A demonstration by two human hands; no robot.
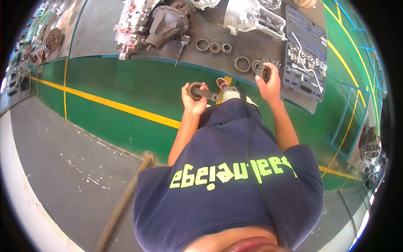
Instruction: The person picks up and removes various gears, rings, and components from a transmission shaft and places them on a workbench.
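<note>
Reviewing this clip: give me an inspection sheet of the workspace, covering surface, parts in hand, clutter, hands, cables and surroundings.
Surface: dark grey workbench with a blue edge.
Parts in hand: geared shaft and dark ring-shaped part, both held off the bench.
Clutter: loose rings, toothed shaft, grey housing, silver housing, open tool case with sockets and wrenches.
Hands: left hand grips the geared shaft; right hand grips the ring-shaped part near the bench's front edge.
Cables: dark cord over the shirt; nothing seen on the bench.
Surroundings: green floor with yellow lines.
</note>
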